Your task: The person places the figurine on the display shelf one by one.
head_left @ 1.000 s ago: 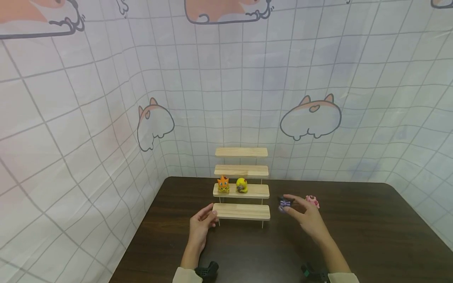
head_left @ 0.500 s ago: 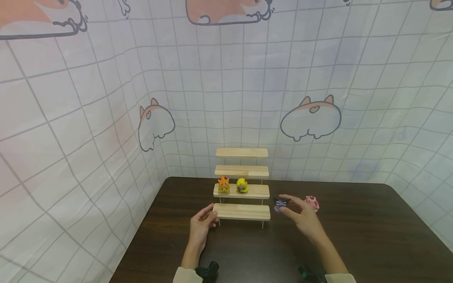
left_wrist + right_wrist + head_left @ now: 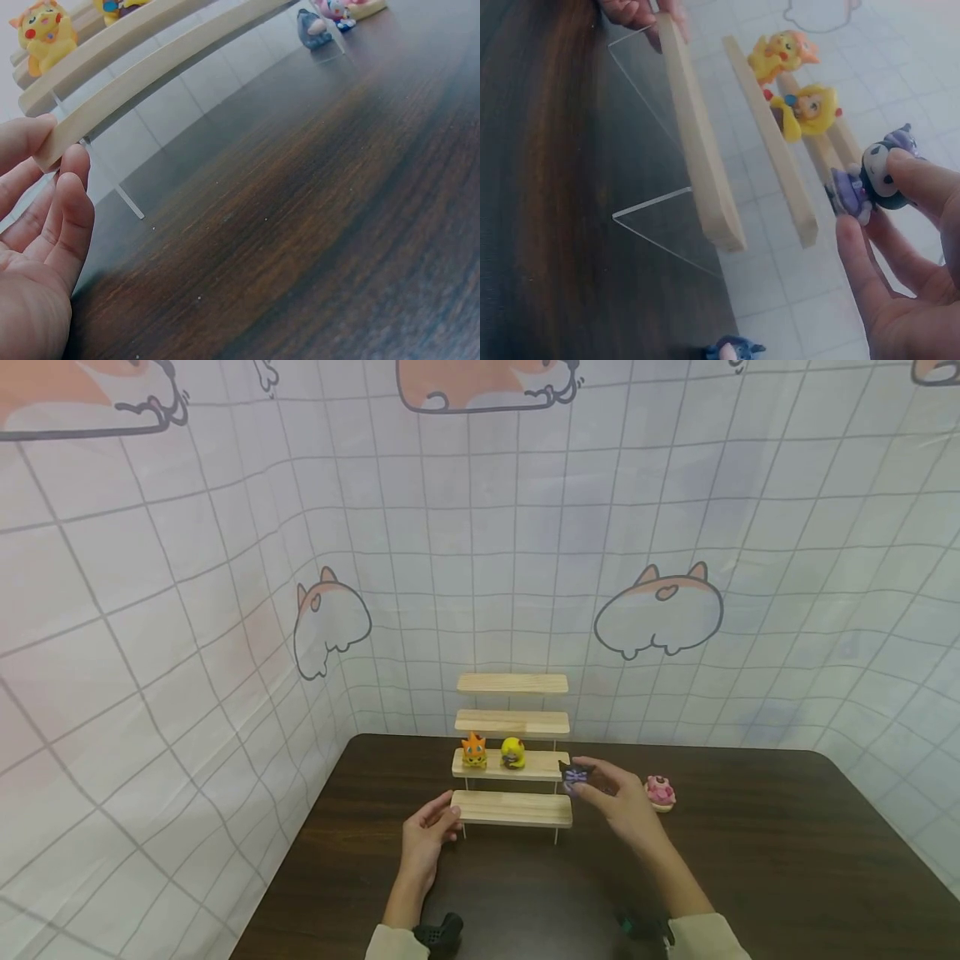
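Note:
My left hand (image 3: 426, 845) grips the left end of the lowest board of a stepped wooden display stand (image 3: 513, 808), thumb above and fingers below. In my right hand (image 3: 626, 806) a black and purple figurine (image 3: 874, 176) is pinched between thumb and fingers. It is held off the table at the right end of the second board from the bottom; whether it touches the board I cannot tell. On that board sit an orange-eared yellow figurine (image 3: 474, 751) at the left and a yellow-hooded figurine (image 3: 513, 753) near the middle.
A pink figurine (image 3: 660, 793) stands on the dark wooden table (image 3: 750, 827), right of my right hand. Close to it in the left wrist view is a blue-grey figurine (image 3: 313, 30). Clear supports (image 3: 652, 202) hold up the boards. A grid-patterned cloth (image 3: 480, 568) hangs behind.
My right hand has moved left and slightly up with the black and purple figurine, from beside the stand to the second board's right end. My left hand has stayed put.

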The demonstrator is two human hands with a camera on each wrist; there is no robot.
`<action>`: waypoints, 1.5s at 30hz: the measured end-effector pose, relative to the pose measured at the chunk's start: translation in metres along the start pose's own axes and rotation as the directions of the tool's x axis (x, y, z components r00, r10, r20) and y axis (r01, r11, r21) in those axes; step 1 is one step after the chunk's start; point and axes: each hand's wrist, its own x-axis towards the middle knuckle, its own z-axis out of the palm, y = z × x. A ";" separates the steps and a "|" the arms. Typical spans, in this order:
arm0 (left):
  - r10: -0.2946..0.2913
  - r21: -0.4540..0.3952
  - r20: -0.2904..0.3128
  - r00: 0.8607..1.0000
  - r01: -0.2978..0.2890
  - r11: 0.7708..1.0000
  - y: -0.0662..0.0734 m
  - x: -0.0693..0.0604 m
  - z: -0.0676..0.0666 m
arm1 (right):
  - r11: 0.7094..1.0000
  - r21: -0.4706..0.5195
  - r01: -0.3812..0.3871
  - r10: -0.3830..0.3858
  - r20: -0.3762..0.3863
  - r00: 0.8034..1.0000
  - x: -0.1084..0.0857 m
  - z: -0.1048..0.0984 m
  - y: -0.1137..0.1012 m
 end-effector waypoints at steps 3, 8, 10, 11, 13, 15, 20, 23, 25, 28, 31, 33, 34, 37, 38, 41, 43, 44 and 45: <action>0.001 -0.005 0.003 1.000 -0.001 1.000 0.000 0.000 0.000 | 1.000 -0.001 0.015 -0.015 0.004 1.000 0.009 0.001 -0.002; 0.012 -0.002 0.010 1.000 -0.012 1.000 -0.001 0.000 -0.001 | 1.000 -0.021 0.017 -0.017 -0.009 1.000 0.024 0.003 -0.004; 0.014 0.004 0.011 1.000 -0.014 1.000 -0.001 0.000 -0.001 | 0.999 -0.037 0.008 -0.009 -0.011 1.000 0.029 0.005 -0.005; 0.014 0.006 0.011 1.000 -0.014 1.000 -0.001 0.000 -0.001 | 0.999 -0.037 0.005 -0.005 -0.009 1.000 0.031 0.006 -0.005; 0.006 0.005 0.007 1.000 -0.006 1.000 0.000 0.000 -0.001 | 0.999 -0.034 0.004 -0.004 -0.003 1.000 0.035 0.007 -0.004; 0.005 0.009 0.006 1.000 -0.005 1.000 -0.001 0.000 -0.001 | 1.000 -0.026 0.005 -0.005 0.007 1.000 0.038 0.008 -0.002; 0.020 0.003 0.012 1.000 -0.020 1.000 -0.001 -0.001 0.000 | 1.000 -0.010 -0.006 0.006 0.016 1.000 0.044 0.012 0.001; 0.022 -0.008 0.020 1.000 -0.022 1.000 0.000 -0.001 0.000 | 1.000 -0.005 -0.022 0.022 0.011 1.000 0.047 0.013 0.001; 0.017 -0.012 0.023 1.000 -0.017 1.000 0.001 -0.001 0.000 | 1.000 -0.014 -0.026 0.026 0.011 1.000 0.048 0.013 0.002; 0.012 -0.010 0.024 1.000 -0.012 1.000 0.002 -0.003 0.000 | 0.999 -0.015 -0.029 0.029 0.013 0.999 0.050 0.014 0.002; 0.010 -0.009 0.023 1.000 -0.010 1.000 0.003 -0.003 0.000 | 0.999 -0.011 -0.039 0.039 0.026 0.999 0.051 0.015 0.002; 0.012 -0.009 0.024 1.000 -0.012 1.000 0.003 -0.003 0.000 | 0.999 -0.011 -0.041 0.041 0.038 0.998 0.052 0.016 0.001; 0.012 -0.011 0.024 1.000 -0.011 1.000 0.003 -0.003 0.000 | 0.999 -0.012 -0.042 0.043 0.041 0.998 0.052 0.016 0.001; 0.011 -0.014 0.022 1.000 -0.011 1.000 0.003 -0.003 0.000 | 0.999 -0.012 -0.042 0.042 0.051 0.998 0.053 0.018 -0.001; 0.012 -0.014 0.022 1.000 -0.011 1.000 0.003 -0.002 0.000 | 0.999 -0.014 -0.038 0.039 0.051 0.998 0.053 0.018 -0.001; 0.007 -0.016 0.018 1.000 -0.007 1.000 0.003 -0.002 0.000 | 0.999 -0.033 -0.033 0.035 0.051 0.998 0.054 0.019 -0.001; 0.007 -0.012 0.017 1.000 -0.007 1.000 0.002 -0.002 0.000 | 0.998 -0.049 -0.032 0.035 0.047 0.998 0.054 0.019 0.000; 0.008 -0.010 0.016 1.000 -0.008 1.000 0.002 -0.001 0.000 | 0.998 -0.058 -0.033 0.036 0.045 0.998 0.055 0.019 0.000; 0.007 -0.009 0.014 1.000 -0.007 1.000 0.001 -0.001 0.000 | 0.997 -0.065 -0.035 0.038 0.045 0.998 0.055 0.019 0.000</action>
